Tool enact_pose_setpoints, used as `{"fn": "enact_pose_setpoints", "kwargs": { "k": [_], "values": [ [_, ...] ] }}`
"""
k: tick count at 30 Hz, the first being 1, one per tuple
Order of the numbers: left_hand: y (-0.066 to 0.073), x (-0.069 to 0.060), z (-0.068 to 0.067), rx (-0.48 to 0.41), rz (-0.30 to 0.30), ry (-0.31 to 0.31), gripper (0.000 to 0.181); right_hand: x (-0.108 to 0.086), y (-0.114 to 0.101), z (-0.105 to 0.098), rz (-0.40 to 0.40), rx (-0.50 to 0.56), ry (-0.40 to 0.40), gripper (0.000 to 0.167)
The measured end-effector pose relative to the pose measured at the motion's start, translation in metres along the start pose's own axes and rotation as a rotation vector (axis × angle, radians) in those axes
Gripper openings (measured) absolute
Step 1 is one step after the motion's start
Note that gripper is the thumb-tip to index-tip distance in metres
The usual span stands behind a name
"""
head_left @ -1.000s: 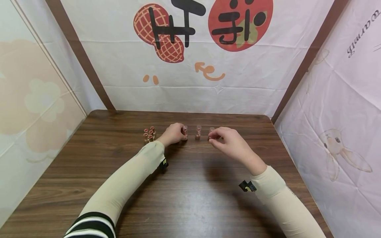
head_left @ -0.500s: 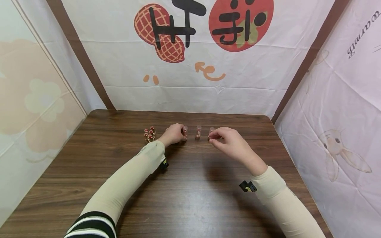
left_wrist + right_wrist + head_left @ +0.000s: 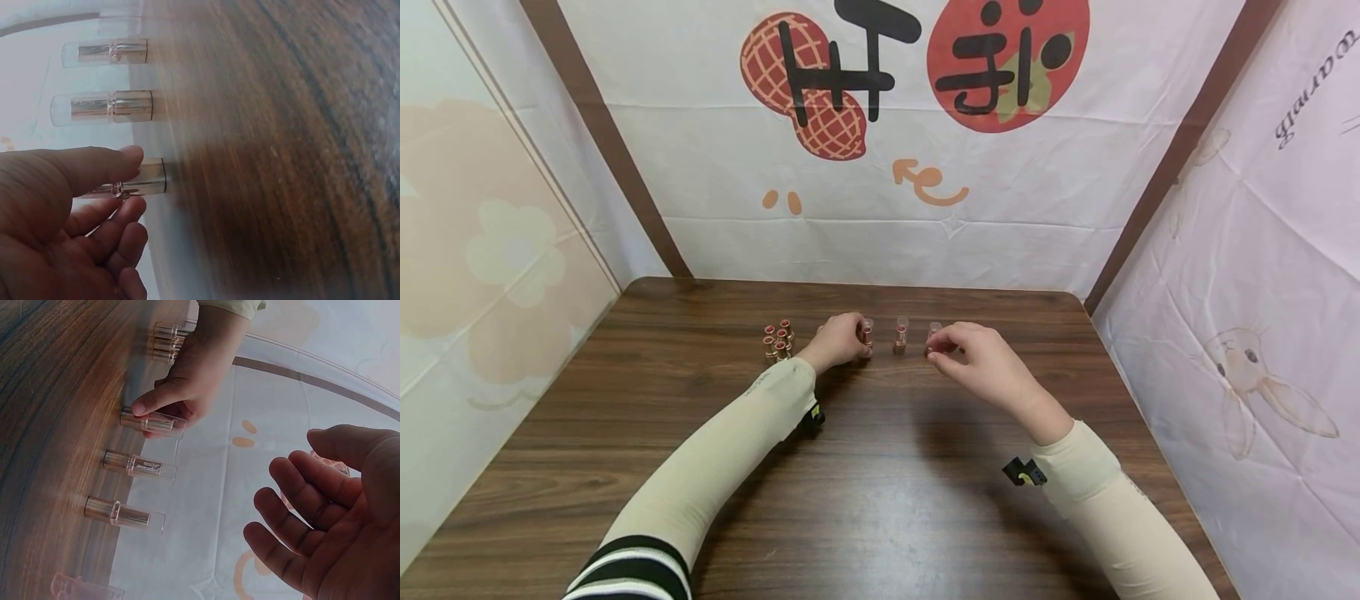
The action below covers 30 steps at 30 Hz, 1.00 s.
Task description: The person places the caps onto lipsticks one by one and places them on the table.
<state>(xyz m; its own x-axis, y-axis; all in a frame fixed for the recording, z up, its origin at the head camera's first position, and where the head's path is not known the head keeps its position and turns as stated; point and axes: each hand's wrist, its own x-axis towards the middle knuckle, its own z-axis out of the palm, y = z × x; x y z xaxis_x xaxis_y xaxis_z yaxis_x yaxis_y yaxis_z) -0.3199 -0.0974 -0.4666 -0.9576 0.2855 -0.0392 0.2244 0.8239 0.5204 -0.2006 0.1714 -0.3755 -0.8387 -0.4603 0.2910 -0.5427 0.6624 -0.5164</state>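
Note:
Near the table's far edge, my left hand (image 3: pixel 841 340) pinches a gold lipstick tube (image 3: pixel 153 176) with a clear cap, its thumb and fingertips on opposite sides. The tube stands upright on the table. To its right, a second lipstick (image 3: pixel 900 335) and a third lipstick (image 3: pixel 934 327) stand upright in a row, also clear-capped. My right hand (image 3: pixel 973 354) hovers in front of the third one, partly covering it in the head view. Its fingers are loosely bent, and the right wrist view finds nothing between them, apart from the tubes.
A cluster of several red-topped gold lipsticks (image 3: pixel 778 340) stands left of my left hand. A blurred pinkish clear object (image 3: pixel 81 587) lies beyond the row in the right wrist view. The wooden table (image 3: pixel 880 500) meets a printed cloth (image 3: pixel 880 250) at the back.

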Motion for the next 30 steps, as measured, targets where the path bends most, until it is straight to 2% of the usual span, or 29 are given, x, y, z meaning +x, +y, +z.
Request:
{"fn": "enact_pose_setpoints", "kwargs": {
  "k": [6, 15, 23, 30],
  "values": [
    [0.000, -0.007, -0.007, -0.029, 0.019, 0.024, 0.043, 0.000, 0.000, -0.001, 0.005, 0.000, 0.001, 0.014],
    [0.006, -0.025, -0.024, 0.008, 0.009, 0.078, 0.056, -0.001, 0.002, -0.002, 0.024, -0.009, -0.005, 0.014],
    [0.010, -0.038, -0.039, 0.001, 0.080, 0.127, 0.061, -0.001, 0.004, -0.002, 0.025, -0.011, -0.008, 0.017],
    [0.011, -0.056, -0.050, -0.045, 0.118, 0.132, 0.059, -0.003, 0.005, -0.002, 0.031, -0.014, -0.009, 0.017]
  ]
}}
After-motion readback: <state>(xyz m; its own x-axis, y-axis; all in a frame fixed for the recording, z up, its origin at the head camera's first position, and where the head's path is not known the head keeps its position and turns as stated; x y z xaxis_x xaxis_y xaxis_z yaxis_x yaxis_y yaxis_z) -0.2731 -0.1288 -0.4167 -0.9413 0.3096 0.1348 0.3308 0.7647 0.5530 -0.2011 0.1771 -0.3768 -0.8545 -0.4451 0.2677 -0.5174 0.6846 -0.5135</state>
